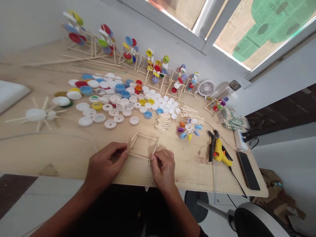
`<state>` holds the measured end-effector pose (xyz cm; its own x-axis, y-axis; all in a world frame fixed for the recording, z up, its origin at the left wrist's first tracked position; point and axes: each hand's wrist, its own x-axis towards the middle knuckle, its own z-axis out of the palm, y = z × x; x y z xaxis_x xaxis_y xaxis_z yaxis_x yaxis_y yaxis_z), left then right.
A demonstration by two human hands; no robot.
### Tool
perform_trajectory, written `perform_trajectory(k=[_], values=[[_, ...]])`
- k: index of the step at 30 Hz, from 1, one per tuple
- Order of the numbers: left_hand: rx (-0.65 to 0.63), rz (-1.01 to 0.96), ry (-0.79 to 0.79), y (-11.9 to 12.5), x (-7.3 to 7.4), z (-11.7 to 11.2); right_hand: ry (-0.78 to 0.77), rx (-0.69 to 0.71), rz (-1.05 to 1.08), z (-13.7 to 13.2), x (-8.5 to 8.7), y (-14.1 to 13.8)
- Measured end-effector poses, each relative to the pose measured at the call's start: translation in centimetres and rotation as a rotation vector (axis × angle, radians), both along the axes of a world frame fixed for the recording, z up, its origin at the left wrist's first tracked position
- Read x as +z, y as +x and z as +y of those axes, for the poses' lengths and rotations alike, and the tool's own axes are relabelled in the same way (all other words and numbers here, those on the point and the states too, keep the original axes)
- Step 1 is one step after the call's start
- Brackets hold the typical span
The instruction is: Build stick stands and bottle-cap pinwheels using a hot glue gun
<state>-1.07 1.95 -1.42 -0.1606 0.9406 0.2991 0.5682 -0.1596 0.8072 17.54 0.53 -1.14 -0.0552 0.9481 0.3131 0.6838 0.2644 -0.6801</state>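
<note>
Between my two hands, near the table's front edge, is a small rectangular frame of thin wooden sticks (139, 156). My left hand (106, 162) pinches its left side with thumb and forefinger, where sticks rise at a slant. At the right corner my right hand (164, 168) grips the frame, its fingers curled around a raised stick. Beyond lies a pile of short wooden sticks (163, 123). A small wheel with coloured bottle caps (189, 129) lies to the right of it.
Many white and coloured bottle caps (110, 124) cover the middle. Finished-looking cap wheels on stick stands (156, 77) line the wall. At right are a yellow glue gun (220, 153), a phone (249, 171), a power strip (240, 140) and a small fan (206, 88). A spoked white hub (36, 115) lies left.
</note>
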Motion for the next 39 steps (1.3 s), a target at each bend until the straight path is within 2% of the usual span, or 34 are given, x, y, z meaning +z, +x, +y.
perform_trajectory(k=[33,39], values=[[-0.009,-0.003,0.017,-0.27,-0.2,-0.01,0.002,0.004,-0.002,0.01,-0.02,-0.06],[-0.013,0.008,0.008,-0.07,0.27,0.07,0.006,-0.007,-0.003,-0.08,0.14,-0.16]])
